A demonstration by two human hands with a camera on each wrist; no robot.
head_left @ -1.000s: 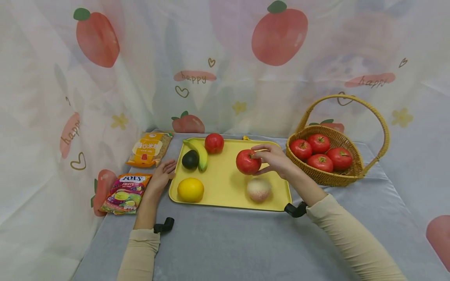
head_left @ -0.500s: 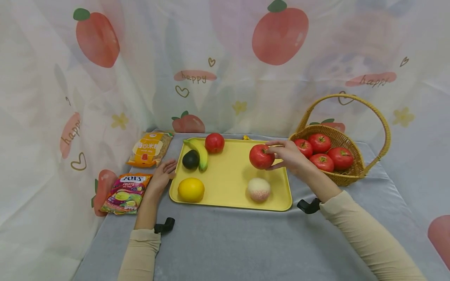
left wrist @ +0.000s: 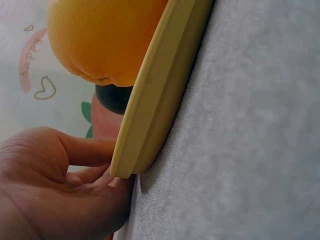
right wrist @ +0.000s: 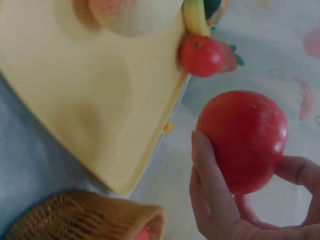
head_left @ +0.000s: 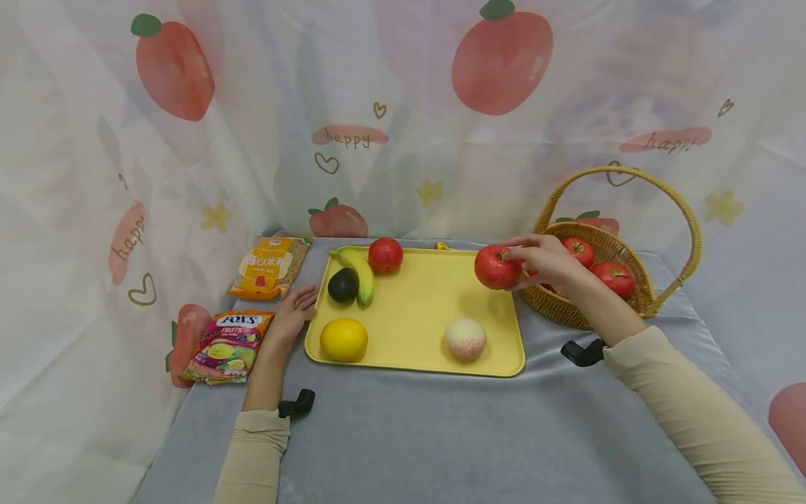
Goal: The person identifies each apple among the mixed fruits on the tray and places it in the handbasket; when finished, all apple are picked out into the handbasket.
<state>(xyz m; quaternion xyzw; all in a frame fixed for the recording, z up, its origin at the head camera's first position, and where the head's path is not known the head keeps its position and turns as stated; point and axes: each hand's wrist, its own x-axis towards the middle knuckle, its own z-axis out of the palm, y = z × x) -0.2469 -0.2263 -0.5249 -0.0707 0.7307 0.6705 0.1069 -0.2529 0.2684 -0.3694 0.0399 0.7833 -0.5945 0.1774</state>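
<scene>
My right hand (head_left: 546, 262) grips a red apple (head_left: 497, 267) between thumb and fingers, raised above the tray's right end beside the basket. In the right wrist view the apple (right wrist: 242, 142) shows smooth and glossy, fingers on one side and thumb on the other. At the left rim of the yellow tray (head_left: 409, 308), my left hand (head_left: 291, 318) holds the edge, its thumb over the rim in the left wrist view. On the tray lie a yellow lemon-like fruit (head_left: 343, 340), a dark avocado (head_left: 343, 285), a banana (head_left: 362, 273), another red fruit (head_left: 385, 256) and a pale pink peach (head_left: 466, 339).
A wicker basket (head_left: 554, 308) with a tall handle and red apples (head_left: 613, 278) inside stands right of the tray, partly behind my right hand. Left of the tray lie a yellow grain bag (head_left: 267, 268) and a purple candy bag (head_left: 229, 346). A printed curtain (head_left: 403, 175) hangs behind.
My right hand has carried the apple rightward and slightly up, from over the tray near the peach to beside the basket. The left hand stays at the tray's edge.
</scene>
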